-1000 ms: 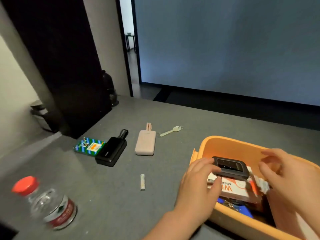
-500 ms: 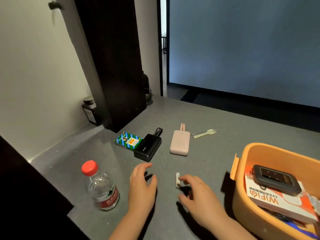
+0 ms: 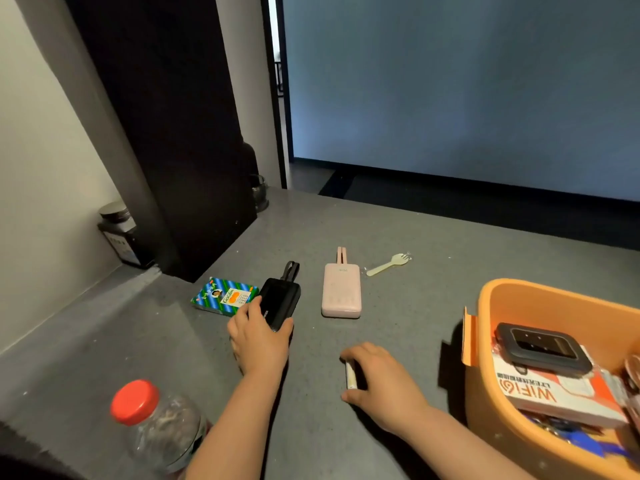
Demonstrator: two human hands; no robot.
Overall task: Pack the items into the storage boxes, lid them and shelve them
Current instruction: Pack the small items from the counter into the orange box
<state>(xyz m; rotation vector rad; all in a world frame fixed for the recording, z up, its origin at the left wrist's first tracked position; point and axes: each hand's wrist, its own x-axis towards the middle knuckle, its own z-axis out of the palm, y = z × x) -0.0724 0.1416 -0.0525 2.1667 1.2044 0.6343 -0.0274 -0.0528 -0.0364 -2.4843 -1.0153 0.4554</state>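
Orange box [image 3: 491, 344] cut off by right and bottom edges; stuff under the WiFi carton [image 3: 554, 396] mostly hidden. Bottle [image 3: 162, 427] base hidden behind left forearm, label not visible. White stick [image 3: 350, 375] half covered by right hand [image 3: 381, 379]; jar [image 3: 121, 233] label too small to read.

Dim, even indoor light with a cool blue cast from the far wall; soft shadows beside the hands [image 3: 259, 341] and orange box [image 3: 485, 368] on the worktop [image 3: 398, 237]; wide-angle bending at edges; near bottle [image 3: 156, 427] slightly blurred.
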